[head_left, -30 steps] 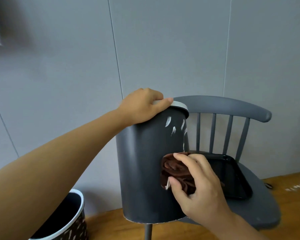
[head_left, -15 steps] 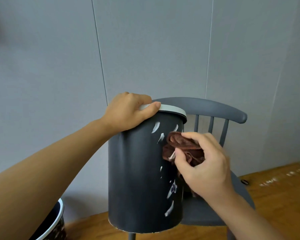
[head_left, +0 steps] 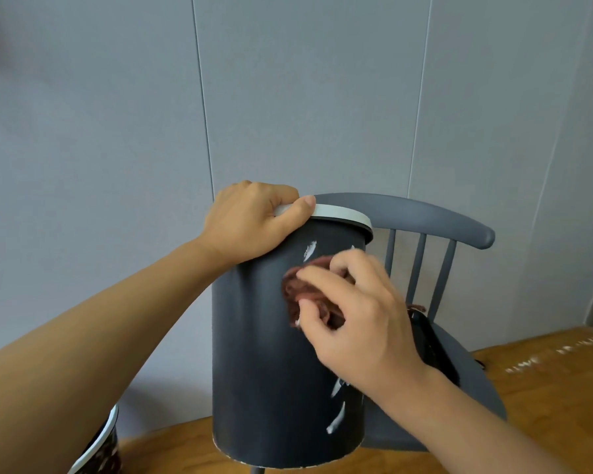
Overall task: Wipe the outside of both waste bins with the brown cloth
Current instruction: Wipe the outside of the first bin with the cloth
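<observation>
While the grey chair (head_left: 421, 213) stands behind it, the dark waste bin (head_left: 264, 354), white-streaked, is held up; its inside is hidden. Left hand (head_left: 250, 222) fingers curl over its white rim (head_left: 339, 213). Right hand (head_left: 360, 313) fingers pinch the brown cloth (head_left: 302, 292) against its side. A second bin (head_left: 103, 446) peeks at lower left, its contents unclear.

Left hand (head_left: 254, 224) grips white rim of dark bin (head_left: 264, 354), frame centre; right hand (head_left: 353, 313) presses brown cloth (head_left: 302, 292) against bin's upper side.
</observation>
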`<move>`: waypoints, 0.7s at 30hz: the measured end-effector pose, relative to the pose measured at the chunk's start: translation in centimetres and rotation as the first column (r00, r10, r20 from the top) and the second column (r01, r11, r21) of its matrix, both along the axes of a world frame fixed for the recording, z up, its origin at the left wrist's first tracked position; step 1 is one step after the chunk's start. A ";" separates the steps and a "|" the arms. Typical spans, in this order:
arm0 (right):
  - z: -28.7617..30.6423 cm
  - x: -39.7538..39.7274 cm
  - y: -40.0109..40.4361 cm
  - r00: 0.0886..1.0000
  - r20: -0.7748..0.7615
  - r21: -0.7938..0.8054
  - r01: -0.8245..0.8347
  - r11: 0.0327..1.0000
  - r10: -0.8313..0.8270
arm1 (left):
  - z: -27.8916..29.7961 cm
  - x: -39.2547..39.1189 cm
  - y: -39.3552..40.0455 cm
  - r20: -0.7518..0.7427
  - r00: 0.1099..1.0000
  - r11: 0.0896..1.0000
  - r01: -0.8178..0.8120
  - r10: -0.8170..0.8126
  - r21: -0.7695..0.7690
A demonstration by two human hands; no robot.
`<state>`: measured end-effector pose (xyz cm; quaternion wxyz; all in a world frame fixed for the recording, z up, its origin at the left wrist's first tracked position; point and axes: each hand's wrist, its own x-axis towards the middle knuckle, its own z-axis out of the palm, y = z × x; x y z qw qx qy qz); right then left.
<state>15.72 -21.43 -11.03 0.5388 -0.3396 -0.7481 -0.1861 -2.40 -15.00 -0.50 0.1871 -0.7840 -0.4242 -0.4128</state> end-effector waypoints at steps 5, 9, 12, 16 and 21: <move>2.9 0.4 1.0 0.998 -0.069 -0.057 -0.018 0.998 0.014 | -0.1 -0.4 -0.2 -0.013 1.000 1.000 -0.027 0.027 0.014; 3.5 0.3 1.8 0.985 -0.168 -0.050 0.036 0.998 -0.044 | -0.1 -0.2 -0.3 -0.009 1.000 1.000 -0.021 0.021 0.001; 1.5 0.8 0.3 0.999 -0.033 -0.048 -0.013 0.999 0.012 | -0.2 -0.3 -0.2 -0.002 0.999 0.999 -0.039 0.039 -0.009; 2.4 1.7 0.2 1.000 0.028 -0.047 -0.004 0.999 0.006 | -0.2 -0.1 -0.4 -0.015 0.999 0.999 -0.035 0.035 0.009; 4.2 1.0 1.4 0.991 -0.070 0.013 0.115 0.993 -0.113 | -0.3 0.0 -0.7 -0.032 0.999 0.999 -0.002 0.004 0.034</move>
